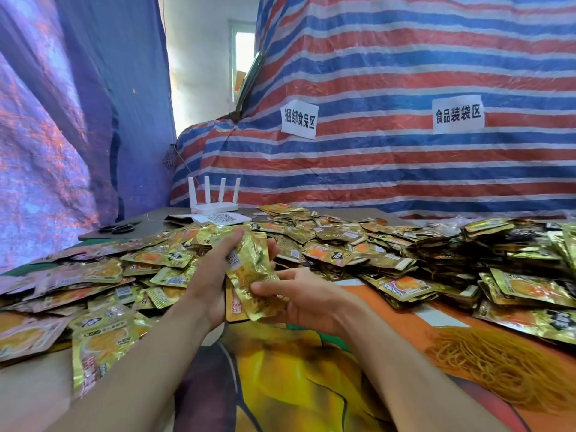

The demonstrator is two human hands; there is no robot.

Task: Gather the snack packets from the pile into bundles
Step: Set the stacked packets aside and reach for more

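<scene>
Packets (253, 264) in left grip (213, 275), print unreadable (blurred)

2 bare forearms (146, 366), bare hands (307, 302)

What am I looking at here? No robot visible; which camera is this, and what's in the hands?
No machine here: a person works bare-handed, and the one picture comes from a wide-angle camera on their head, looking forward and down. The left hand and right hand together hold a small stack of gold snack packets. Loose packets lie spread at the left; neater stacked packets lie at the right. A heap of rubber bands lies near the right arm; a white router and scissors sit at the back.
</scene>
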